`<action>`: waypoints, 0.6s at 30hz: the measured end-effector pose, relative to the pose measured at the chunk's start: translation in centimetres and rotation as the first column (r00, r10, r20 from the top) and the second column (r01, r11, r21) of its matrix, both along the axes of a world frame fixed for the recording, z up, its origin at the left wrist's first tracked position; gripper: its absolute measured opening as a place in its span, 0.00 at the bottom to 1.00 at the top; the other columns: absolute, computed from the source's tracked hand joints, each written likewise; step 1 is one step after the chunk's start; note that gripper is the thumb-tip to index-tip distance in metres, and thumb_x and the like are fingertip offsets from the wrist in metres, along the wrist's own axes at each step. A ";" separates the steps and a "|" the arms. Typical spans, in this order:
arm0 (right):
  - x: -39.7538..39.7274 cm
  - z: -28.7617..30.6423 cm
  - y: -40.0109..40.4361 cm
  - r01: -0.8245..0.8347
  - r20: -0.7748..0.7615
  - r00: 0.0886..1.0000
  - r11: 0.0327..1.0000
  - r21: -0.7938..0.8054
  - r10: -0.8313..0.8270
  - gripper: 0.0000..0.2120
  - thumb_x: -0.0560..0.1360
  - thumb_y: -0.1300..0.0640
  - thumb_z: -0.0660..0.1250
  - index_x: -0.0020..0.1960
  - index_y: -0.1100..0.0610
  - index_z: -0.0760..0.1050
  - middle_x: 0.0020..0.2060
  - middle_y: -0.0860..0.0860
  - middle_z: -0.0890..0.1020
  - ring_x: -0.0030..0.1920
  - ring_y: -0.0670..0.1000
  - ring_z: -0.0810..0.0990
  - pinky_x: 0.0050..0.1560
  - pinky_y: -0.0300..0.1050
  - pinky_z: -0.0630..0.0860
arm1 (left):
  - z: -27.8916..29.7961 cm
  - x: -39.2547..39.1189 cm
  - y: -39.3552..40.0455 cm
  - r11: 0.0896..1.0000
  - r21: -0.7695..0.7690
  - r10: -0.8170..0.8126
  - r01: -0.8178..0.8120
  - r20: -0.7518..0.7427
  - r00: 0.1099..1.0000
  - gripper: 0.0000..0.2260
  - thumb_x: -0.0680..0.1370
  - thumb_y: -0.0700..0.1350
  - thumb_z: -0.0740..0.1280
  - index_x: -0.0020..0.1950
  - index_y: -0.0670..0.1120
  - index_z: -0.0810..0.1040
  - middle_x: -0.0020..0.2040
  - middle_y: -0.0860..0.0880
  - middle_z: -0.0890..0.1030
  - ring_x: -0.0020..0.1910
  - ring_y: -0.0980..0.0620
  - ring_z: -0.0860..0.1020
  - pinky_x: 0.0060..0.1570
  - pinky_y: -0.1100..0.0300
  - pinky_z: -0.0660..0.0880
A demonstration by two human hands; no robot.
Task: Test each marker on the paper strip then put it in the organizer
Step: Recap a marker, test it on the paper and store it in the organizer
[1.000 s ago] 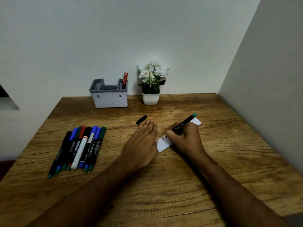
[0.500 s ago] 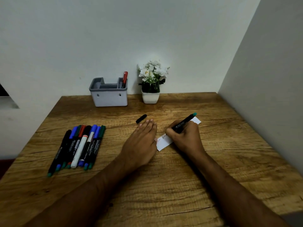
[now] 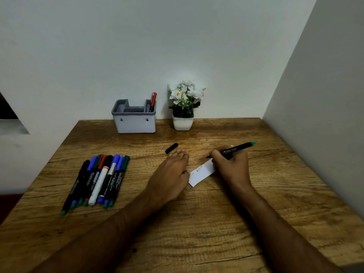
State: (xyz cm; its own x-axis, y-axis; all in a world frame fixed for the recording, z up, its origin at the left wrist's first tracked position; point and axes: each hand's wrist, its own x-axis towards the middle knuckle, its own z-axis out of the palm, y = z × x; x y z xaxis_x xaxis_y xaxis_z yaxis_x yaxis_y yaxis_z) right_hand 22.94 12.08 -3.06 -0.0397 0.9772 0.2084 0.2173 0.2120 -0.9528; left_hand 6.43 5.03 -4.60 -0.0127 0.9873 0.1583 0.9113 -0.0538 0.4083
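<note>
Head view: testing a green-ended marker on the paper strip.

The right hand (image 3: 231,164) grips the marker (image 3: 235,149), tip at the paper strip (image 3: 201,173) between the hands; the left hand (image 3: 171,174) lies flat, released, pinning its end. The cap (image 3: 171,148) sits beyond the left fingertips. Likely next: recap, then carry it to the organizer (image 3: 134,120) well ahead.

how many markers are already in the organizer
1. A red marker stands in the right rear slot of the grey organizer. Others could sit lower inside, hidden by its walls, though none show.
</note>
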 end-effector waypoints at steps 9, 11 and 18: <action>0.6 2.8 0.8 -0.076 -0.157 0.984 0.997 0.029 0.080 0.02 0.75 0.64 0.75 0.47 0.62 0.83 0.35 0.57 0.85 0.30 0.50 0.81 0.31 0.44 0.81 | 3.4 -0.9 0.7 0.967 0.202 0.130 -0.158 0.147 0.981 0.18 0.80 0.42 0.64 0.70 0.46 0.77 0.61 0.48 0.83 0.58 0.53 0.79 0.54 0.66 0.69; 0.6 3.3 1.0 -0.089 -0.152 0.983 0.994 0.067 0.099 0.02 0.75 0.64 0.75 0.46 0.63 0.83 0.31 0.55 0.83 0.27 0.49 0.78 0.28 0.43 0.77 | 4.3 -1.4 1.6 0.953 0.250 0.143 -0.174 0.138 0.980 0.16 0.77 0.41 0.65 0.65 0.46 0.81 0.57 0.49 0.85 0.54 0.54 0.82 0.53 0.67 0.72; 0.6 4.2 0.8 -0.165 -0.317 0.932 0.984 0.065 0.177 0.09 0.80 0.65 0.66 0.52 0.60 0.86 0.41 0.59 0.87 0.35 0.53 0.82 0.34 0.44 0.80 | 4.6 -2.8 4.4 0.953 0.160 0.253 -0.259 0.058 0.966 0.07 0.71 0.42 0.67 0.44 0.44 0.84 0.38 0.49 0.83 0.37 0.54 0.79 0.39 0.52 0.81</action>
State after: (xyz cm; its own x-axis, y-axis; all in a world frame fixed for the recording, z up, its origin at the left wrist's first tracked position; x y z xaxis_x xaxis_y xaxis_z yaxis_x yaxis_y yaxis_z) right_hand 23.58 12.91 1.18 -0.1310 0.9530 0.2732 -0.1407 0.2549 -0.9567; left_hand 3.62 9.46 0.05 -0.2699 0.9104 0.3136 0.8881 0.1096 0.4465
